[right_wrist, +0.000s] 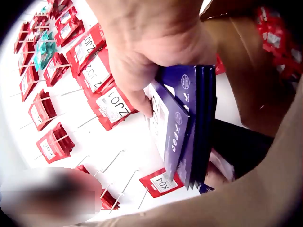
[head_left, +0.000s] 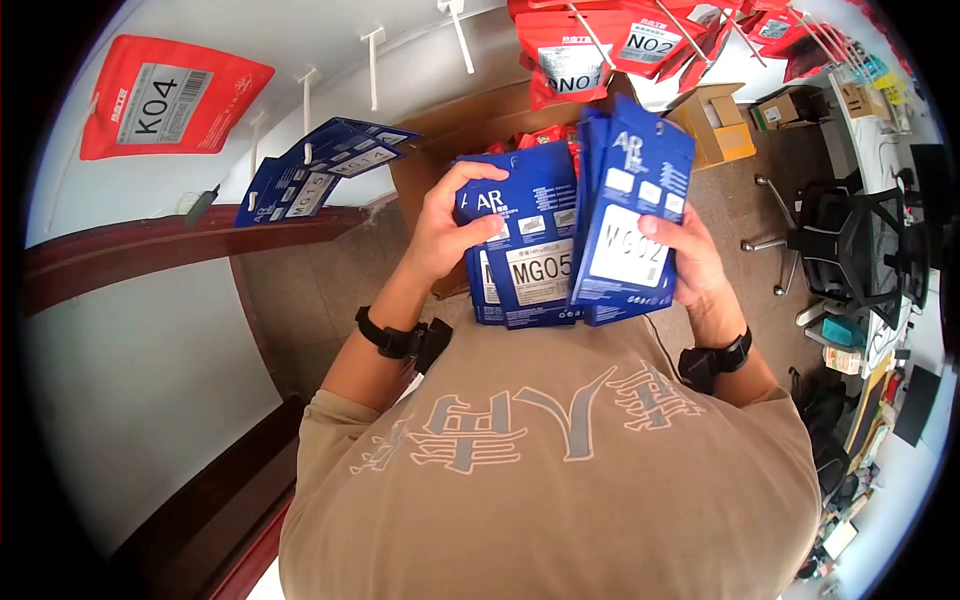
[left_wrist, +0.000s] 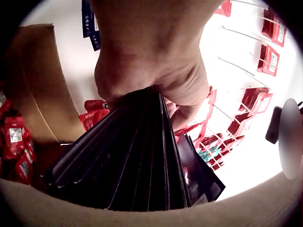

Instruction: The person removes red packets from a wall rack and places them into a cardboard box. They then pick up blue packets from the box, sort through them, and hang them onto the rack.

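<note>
In the head view my left hand (head_left: 446,222) grips a fanned stack of blue packets (head_left: 540,226) by its left side, the front one labelled MG05. My right hand (head_left: 692,258) holds a second bunch of blue packets (head_left: 632,180) by its right edge, thumb across the front label, MG02. Both bunches are side by side before the chest, the right one overlapping the left. Seen from the left wrist, several thin packet edges (left_wrist: 137,156) spread below the palm. The right wrist view shows the other bunch (right_wrist: 177,123) pinched between thumb and fingers.
Behind the packets stands a large cardboard box (head_left: 425,165) with red packets in it. Blue packets labelled MG15 and MG14 (head_left: 318,178) hang from a wall hook at left, near a red K04 packet (head_left: 165,100). More red packets (head_left: 570,60) hang above. An office chair (head_left: 840,245) stands at right.
</note>
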Demonstrator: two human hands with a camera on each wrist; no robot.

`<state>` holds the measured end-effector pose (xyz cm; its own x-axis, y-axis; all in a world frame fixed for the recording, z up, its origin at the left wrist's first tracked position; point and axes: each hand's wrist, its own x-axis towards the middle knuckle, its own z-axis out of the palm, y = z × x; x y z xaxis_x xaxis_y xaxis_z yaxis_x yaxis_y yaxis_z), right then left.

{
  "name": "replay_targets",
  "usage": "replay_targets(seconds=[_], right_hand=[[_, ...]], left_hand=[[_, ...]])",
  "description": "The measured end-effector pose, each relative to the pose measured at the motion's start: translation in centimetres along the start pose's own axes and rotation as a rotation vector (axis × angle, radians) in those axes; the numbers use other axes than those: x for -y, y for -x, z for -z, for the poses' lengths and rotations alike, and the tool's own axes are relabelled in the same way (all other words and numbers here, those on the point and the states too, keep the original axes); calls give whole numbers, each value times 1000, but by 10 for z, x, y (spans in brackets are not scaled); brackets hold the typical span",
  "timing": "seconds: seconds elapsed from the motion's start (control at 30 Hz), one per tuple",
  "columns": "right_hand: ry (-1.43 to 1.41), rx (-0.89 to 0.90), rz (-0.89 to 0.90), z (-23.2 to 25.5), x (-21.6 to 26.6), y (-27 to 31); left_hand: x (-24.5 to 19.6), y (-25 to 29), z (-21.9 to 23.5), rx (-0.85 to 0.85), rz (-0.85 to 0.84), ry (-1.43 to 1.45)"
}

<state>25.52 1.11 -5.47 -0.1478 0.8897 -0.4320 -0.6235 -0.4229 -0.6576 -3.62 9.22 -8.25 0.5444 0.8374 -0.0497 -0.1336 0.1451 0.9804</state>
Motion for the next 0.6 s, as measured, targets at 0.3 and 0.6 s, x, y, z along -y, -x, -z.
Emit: replay_targets(seconds=[0.3, 0.6], right_hand=[[202, -35, 11, -7, 10, -4], [-74, 20, 29, 62, 25, -5]], left_hand=[[4, -23, -25, -106, -37, 20], [12, -28, -27, -156, 54, 111]])
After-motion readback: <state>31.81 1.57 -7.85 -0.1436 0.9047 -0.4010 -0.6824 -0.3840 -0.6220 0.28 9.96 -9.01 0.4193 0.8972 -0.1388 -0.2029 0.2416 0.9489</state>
